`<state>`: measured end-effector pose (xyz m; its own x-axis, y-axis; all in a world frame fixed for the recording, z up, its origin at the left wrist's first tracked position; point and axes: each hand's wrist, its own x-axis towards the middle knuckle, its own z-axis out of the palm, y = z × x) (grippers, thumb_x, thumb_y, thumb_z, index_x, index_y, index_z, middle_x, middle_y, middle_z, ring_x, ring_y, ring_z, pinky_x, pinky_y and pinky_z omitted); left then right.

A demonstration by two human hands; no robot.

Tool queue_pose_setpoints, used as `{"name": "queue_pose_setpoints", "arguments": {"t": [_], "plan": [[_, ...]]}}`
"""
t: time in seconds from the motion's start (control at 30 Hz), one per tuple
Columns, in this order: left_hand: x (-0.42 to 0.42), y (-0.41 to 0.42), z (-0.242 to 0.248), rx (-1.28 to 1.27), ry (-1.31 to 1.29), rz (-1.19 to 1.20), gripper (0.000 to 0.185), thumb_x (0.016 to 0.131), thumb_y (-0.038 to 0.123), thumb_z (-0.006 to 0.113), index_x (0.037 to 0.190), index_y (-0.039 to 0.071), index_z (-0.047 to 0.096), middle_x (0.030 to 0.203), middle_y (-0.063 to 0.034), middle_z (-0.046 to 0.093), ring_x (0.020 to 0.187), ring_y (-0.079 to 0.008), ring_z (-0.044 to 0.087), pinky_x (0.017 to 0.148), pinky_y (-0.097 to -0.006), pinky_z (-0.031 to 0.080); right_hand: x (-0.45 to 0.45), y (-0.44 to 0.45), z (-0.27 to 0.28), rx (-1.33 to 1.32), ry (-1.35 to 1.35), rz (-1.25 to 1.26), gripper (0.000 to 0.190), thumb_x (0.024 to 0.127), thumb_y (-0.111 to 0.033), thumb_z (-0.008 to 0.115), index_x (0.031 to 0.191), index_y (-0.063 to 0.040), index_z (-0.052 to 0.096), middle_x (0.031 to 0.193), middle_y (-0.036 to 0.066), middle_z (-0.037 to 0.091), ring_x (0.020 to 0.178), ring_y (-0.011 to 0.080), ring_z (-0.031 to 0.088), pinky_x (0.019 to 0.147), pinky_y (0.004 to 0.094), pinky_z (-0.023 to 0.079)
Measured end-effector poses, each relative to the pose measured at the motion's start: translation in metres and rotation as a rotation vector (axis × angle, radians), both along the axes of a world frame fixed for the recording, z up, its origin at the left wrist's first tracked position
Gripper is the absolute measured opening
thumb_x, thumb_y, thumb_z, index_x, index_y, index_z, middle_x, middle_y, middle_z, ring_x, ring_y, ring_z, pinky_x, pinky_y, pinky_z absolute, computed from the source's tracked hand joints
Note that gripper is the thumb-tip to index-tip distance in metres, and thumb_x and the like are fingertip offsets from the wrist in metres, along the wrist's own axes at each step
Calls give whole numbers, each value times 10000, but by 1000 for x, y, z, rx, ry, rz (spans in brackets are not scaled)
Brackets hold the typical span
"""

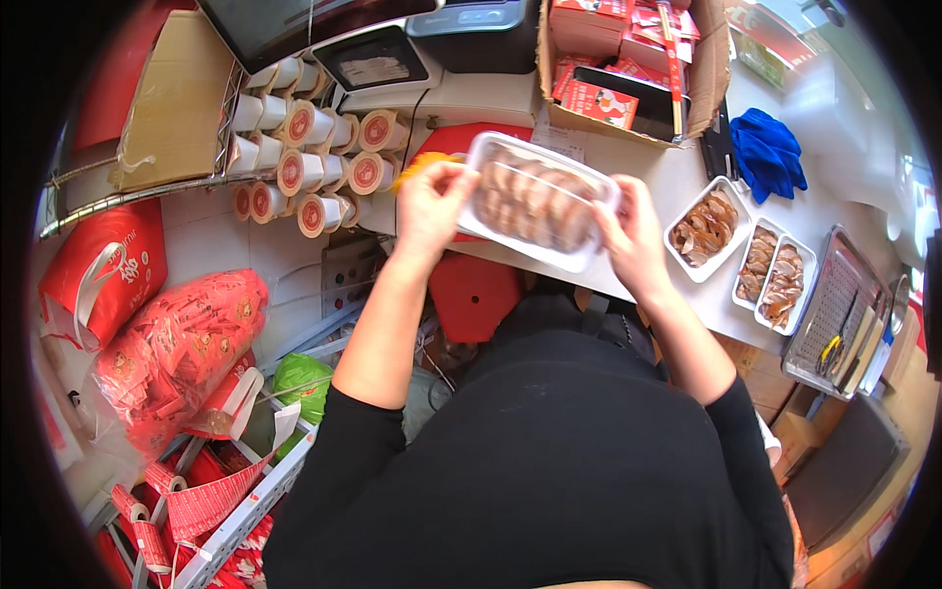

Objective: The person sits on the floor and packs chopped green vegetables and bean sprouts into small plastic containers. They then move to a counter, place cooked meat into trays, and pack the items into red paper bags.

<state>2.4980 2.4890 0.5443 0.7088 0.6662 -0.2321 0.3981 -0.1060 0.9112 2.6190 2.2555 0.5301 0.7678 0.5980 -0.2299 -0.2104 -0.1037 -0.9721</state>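
Observation:
Between my two hands is a white plastic tray point(541, 202) of sliced meat under a clear cover, held tilted above the table. My left hand point(434, 213) pinches its left end with thumb and fingers. The right end is gripped by my right hand point(634, 232), thumb on the near side. Something orange-yellow point(427, 163) shows just behind my left hand; what it is I cannot tell. To the right on the white table point(706, 309) sits an uncovered tray of sliced roast meat point(704, 230), next to a divided tray of slices point(774, 274).
A cardboard box point(710, 73) of red printed packets stands at the back. Beside it lies a blue cloth point(767, 154). A perforated metal tray point(831, 309) holding scissors point(830, 353) and knives is far right. Stacked paper cups point(316, 169) and a red stool point(475, 298) are leftward.

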Motion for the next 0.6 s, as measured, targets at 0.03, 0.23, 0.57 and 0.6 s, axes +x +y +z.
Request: {"name": "queue_pose_setpoints", "arguments": {"t": [0.03,0.23,0.57,0.6], "plan": [[-6,16,1,1,20,60,122,884,120,709,922,6,689,834,-12,676,737,-61,597,687,-212,488,0,22,-6,8,45,38,319,933,-137,630,1190,-40,469,830,61,609,667,102,594,539,263,495],[-47,56,-53,-61,64,86,138,876,143,721,929,25,674,775,32,625,701,-51,540,650,-210,441,-12,72,-26,-327,-236,218,440,877,-128,664,1283,-91,500,785,117,598,694,208,612,680,345,512],[-55,58,-62,-54,140,89,186,846,153,737,963,29,661,791,-1,624,713,-88,559,687,-240,468,-15,77,-18,-595,-851,296,521,881,-129,625,1382,-126,485,1218,181,524,1114,327,540,928,398,483],[-51,58,-58,-38,130,76,219,833,159,743,990,30,661,798,-25,639,707,-113,576,696,-266,485,-15,79,-15,-575,-984,318,548,877,-120,609,1403,-109,456,1326,194,448,1197,374,475,994,425,437]]}}
